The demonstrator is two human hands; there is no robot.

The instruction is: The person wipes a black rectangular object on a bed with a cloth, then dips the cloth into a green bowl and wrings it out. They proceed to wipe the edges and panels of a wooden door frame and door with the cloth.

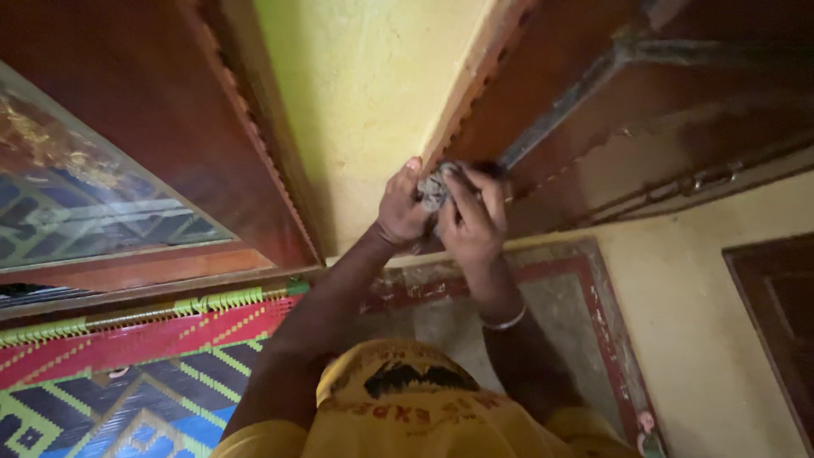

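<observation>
Left hand: up in the middle of the head view, left hand (400, 212) curled around a small grey wad (436, 190), thumb tip pointing upward, fingers pressing on its left side.
Right hand: right hand (471, 222) clasping the same wad from the right, fingers (485, 188) folded over its top, a pale bangle (505, 321) on the wrist.
Wad: crumpled, grey and whitish, pinched between both hands, just in front of the edge where the yellow wall (365, 93) meets the brown wooden frame (475, 76); kind of material too blurred to tell.
Signs and labels: dark bird-like print with reddish lettering on the yellow shirt (407, 407), low in the middle of the picture.
Left surroundings: dark wooden panel (161, 102), a patterned glass pane (85, 203) below it, then a woven mat (144, 382) in red, green, blue and yellow.
Right surroundings: brown door (644, 110) with a metal bar and a latch (712, 178); another dark panel (780, 314) at the far right edge.
Below the hands: grey floor patch with a red border (585, 297).
In the way: both hands covering most of the wad, only its upper part showing.
</observation>
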